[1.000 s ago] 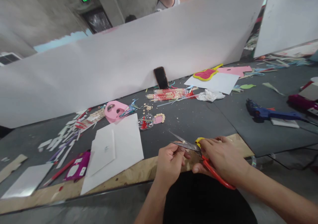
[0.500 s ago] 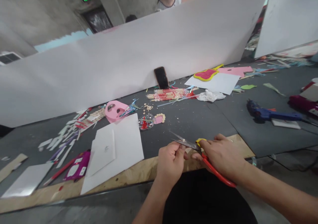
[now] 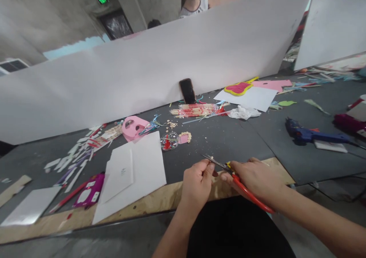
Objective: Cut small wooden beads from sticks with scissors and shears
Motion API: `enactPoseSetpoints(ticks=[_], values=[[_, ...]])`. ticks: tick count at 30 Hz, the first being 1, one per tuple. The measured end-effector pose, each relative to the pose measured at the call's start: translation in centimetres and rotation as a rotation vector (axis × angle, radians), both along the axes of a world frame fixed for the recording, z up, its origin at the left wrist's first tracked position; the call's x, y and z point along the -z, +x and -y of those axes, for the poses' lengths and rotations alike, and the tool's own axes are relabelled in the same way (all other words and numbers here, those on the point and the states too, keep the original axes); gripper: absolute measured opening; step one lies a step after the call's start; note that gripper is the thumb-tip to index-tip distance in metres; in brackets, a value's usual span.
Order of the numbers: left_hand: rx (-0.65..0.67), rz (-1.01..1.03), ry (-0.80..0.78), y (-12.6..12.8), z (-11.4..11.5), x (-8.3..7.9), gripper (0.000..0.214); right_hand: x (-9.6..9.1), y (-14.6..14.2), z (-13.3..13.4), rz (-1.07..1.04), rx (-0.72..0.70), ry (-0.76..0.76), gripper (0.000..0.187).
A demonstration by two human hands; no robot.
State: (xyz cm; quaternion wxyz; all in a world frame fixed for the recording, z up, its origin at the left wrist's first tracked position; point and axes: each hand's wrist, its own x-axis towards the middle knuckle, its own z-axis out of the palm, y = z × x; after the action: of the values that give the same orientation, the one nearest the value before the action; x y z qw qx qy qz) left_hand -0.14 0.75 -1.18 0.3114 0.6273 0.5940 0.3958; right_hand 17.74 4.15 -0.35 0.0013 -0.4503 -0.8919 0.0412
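My right hand (image 3: 254, 178) is wrapped round a pair of scissors (image 3: 219, 162) with red and yellow handles. The blades point left, nearly closed together, just above the fingertips of my left hand (image 3: 198, 181). That hand is closed in a pinch on a slim piece whose small pale tip (image 3: 212, 158) shows at the blades; most of it is hidden by the fingers. Beyond the hands lie a small pink piece (image 3: 183, 139) edged with pale round bits, a clear container of mixed beads (image 3: 169, 141) and a scatter of pale bits (image 3: 171, 124).
White sheets (image 3: 148, 162) lie at left, beside a magenta packet (image 3: 90, 189). A phone (image 3: 187, 91) leans on the white divider (image 3: 137, 71) behind bundled sticks (image 3: 194, 110). At right is a blue glue gun (image 3: 311, 132). A person (image 3: 196, 8) is beyond the divider.
The scissor blades have closed from spread apart to nearly together at the pale tip. Both hands stay in almost the same place; the view has shifted slightly.
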Motion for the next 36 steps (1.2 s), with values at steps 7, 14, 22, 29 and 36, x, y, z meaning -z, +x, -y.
enactPoseSetpoints(ticks=[7,14,22,29,36], values=[[-0.036,0.369,-0.061,0.4,0.1,1.2,0.033,-0.6,0.0,-0.3,-0.166,0.105,-0.108,0.037],[0.080,0.883,-0.194,2.4,-1.1,1.0,0.072,-0.1,-0.9,-1.9,-0.396,0.124,-0.183,0.014],[0.090,0.833,-0.302,3.4,-3.6,-0.6,0.060,-0.4,-1.9,-3.0,-0.508,0.049,-0.207,0.020],[0.016,0.637,-0.166,3.4,-4.8,0.3,0.036,-1.0,-1.0,-5.0,-0.583,-0.124,-0.330,0.043],[-0.091,0.717,-0.225,3.0,-5.5,1.4,0.017,-3.2,-0.6,-5.7,-0.359,-0.048,-0.390,0.045]])
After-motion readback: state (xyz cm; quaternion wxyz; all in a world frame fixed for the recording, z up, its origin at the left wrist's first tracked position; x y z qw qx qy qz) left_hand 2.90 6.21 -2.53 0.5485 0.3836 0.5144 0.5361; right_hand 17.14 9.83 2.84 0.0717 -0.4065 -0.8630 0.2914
